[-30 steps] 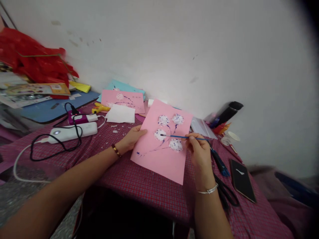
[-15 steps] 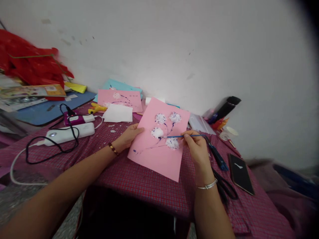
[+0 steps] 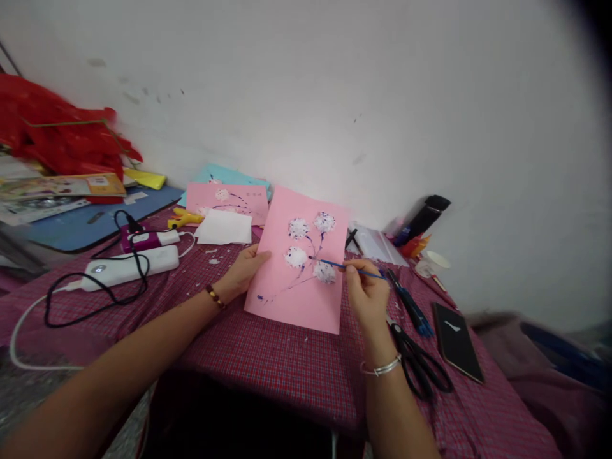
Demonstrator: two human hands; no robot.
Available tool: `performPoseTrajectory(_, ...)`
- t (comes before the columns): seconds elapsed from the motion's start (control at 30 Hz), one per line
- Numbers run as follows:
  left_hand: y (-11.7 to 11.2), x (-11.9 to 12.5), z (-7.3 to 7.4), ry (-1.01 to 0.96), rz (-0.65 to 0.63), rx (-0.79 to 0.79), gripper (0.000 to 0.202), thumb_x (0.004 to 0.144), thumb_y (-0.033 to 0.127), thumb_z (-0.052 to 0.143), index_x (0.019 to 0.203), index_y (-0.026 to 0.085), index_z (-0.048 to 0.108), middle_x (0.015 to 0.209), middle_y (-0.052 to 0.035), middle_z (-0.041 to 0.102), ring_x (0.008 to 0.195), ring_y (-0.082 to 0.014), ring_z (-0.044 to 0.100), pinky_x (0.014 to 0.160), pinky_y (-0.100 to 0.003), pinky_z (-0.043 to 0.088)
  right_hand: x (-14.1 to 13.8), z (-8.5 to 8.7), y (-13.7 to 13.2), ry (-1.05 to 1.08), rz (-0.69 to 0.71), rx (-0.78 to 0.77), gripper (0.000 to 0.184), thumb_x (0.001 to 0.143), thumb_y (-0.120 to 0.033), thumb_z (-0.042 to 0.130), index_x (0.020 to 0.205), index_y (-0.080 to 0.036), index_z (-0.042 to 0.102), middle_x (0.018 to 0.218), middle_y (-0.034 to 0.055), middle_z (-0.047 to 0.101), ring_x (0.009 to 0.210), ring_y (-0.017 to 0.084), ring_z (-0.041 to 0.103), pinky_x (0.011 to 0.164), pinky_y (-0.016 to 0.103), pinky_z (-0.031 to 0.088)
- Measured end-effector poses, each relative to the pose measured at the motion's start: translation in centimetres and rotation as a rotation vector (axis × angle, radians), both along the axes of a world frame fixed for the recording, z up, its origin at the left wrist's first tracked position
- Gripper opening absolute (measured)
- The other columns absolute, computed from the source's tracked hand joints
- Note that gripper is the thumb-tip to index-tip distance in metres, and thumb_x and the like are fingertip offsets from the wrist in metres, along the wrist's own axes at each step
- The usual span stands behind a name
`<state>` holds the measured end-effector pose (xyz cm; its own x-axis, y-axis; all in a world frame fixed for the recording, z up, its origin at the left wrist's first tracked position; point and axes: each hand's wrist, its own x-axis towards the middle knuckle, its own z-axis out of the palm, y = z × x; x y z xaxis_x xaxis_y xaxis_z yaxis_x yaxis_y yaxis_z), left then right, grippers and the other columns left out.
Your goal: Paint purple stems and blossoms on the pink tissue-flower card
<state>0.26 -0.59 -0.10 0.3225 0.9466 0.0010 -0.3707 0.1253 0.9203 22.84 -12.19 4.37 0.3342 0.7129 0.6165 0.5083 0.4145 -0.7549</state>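
Observation:
A pink paper sheet [image 3: 291, 287] with white fluffy flowers and purple painted stems is tilted up off the red checked tablecloth [image 3: 268, 363]. My left hand [image 3: 243, 271] grips its left edge, thumb on top. My right hand [image 3: 366, 293] pinches a thin blue paintbrush [image 3: 351, 268] at the sheet's right edge. The brush tip touches the paper between the lower two flowers.
Black scissors [image 3: 421, 363], blue pens [image 3: 408, 306] and a black phone [image 3: 454, 341] lie to the right. A second pink sheet [image 3: 227, 201], white tissue [image 3: 224, 227], yellow glue gun [image 3: 184, 218], white power strip [image 3: 127, 268] with cables and a black bottle [image 3: 425, 217] stand around. Red plastic [image 3: 57, 134] is piled far left.
The pink sheet has been tilted more upright and shifted slightly left. My right hand has drawn the brush down and right, its tip now lower on the sheet.

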Motion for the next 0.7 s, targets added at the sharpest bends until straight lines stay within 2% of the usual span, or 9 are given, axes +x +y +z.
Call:
performPoseTrajectory(0.17,-0.02,0.03,-0.06,0.009,-0.008,0.003,0.028,0.069,0.026,0.071,0.093,0.013,0.065,0.078,-0.0063,0.072,0.06,-0.015,0.064,0.06,-0.028,0.052,-0.6,-0.32,0.0,-0.116,0.036,-0.04,0.013,0.087,-0.024,0.053,0.087,-0.019,0.065,0.078,0.003,0.067,0.065,0.015,0.058,0.058,0.027,0.042)
performPoseTrajectory(0.37,0.01,0.02,-0.08,0.001,0.013,0.004,0.032,0.068,0.027,0.073,0.095,0.012,0.065,0.078,-0.006,0.073,0.061,-0.0154,0.065,0.06,-0.028,0.053,-0.03,-0.3,-0.01,-0.107,-0.034,0.048,0.013,0.088,-0.022,0.052,0.087,-0.02,0.065,0.078,0.0022,0.066,0.07,0.016,0.06,0.062,0.028,0.045)
performPoseTrajectory(0.6,0.04,0.04,-0.17,0.008,0.038,0.011,0.032,0.069,0.027,0.072,0.096,0.012,0.065,0.079,-0.0066,0.072,0.062,-0.0151,0.064,0.061,-0.028,0.052,-0.45,-0.36,0.05,-0.121,-0.007,-0.033,0.014,0.087,-0.024,0.053,0.086,-0.019,0.066,0.078,0.0032,0.067,0.065,0.015,0.059,0.058,0.027,0.044)
performPoseTrajectory(0.7,0.07,0.04,-0.11,0.008,0.038,0.014,0.031,0.068,0.027,0.072,0.094,0.012,0.065,0.078,-0.0067,0.072,0.061,-0.0148,0.064,0.059,-0.028,0.052,-0.42,-0.15,-0.1,-0.087,-0.028,0.011,0.014,0.087,-0.024,0.052,0.087,-0.019,0.065,0.078,0.0026,0.067,0.067,0.015,0.059,0.061,0.028,0.045)
